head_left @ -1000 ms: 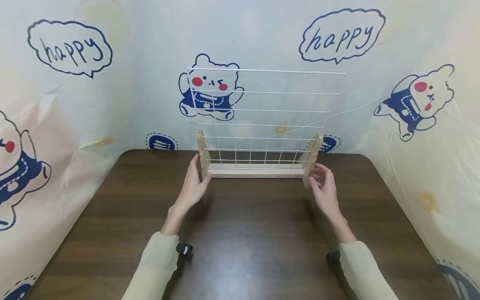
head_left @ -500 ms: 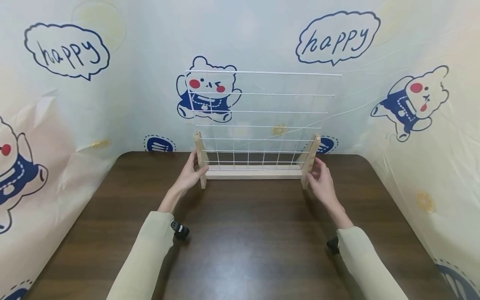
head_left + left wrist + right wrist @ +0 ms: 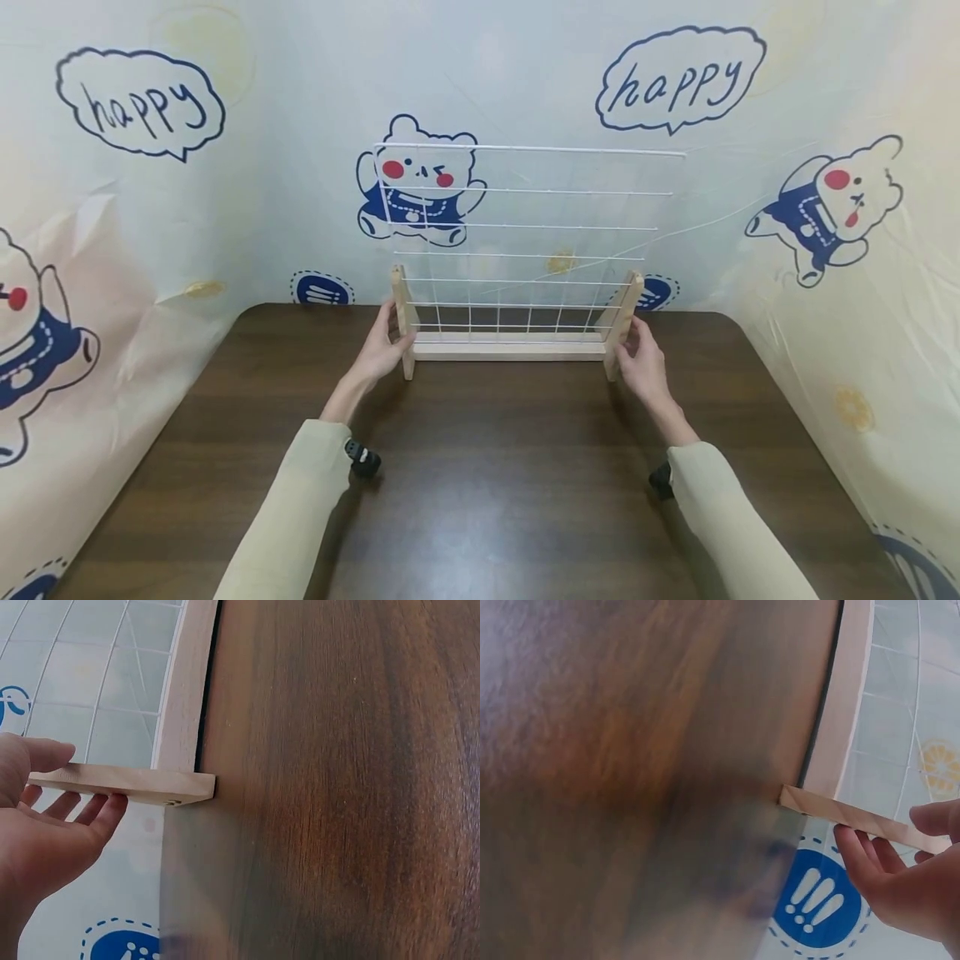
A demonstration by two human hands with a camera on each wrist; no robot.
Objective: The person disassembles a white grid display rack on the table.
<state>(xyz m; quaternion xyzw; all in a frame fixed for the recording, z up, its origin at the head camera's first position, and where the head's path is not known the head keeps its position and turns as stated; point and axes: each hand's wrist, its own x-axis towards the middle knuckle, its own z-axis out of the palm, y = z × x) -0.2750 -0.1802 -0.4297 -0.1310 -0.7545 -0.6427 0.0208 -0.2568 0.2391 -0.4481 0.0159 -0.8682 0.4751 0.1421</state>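
A wire rack [image 3: 510, 352] with a pale wooden base stands at the far side of the table, its white grid [image 3: 529, 150] leaning up over the base. My left hand [image 3: 381, 348] grips the rack's left wooden side piece [image 3: 142, 780]; in the left wrist view the thumb lies on the inner face and the fingers [image 3: 94, 812] on the outer one. On the opposite end, my right hand [image 3: 643, 363] holds the right side piece [image 3: 855, 816] between thumb and fingers. The side pieces' lower ends are close to the table top.
The dark brown wooden table [image 3: 480, 467] runs from the rack toward me. Behind and on both sides hangs a pale printed cloth [image 3: 540, 75] with bears and "happy" bubbles. A black wrist device [image 3: 363, 458] sits at the left sleeve [image 3: 288, 500].
My left hand has slid a little up along the left side piece, so that its lower end now shows. The right hand has barely moved, and the rack stays in place.
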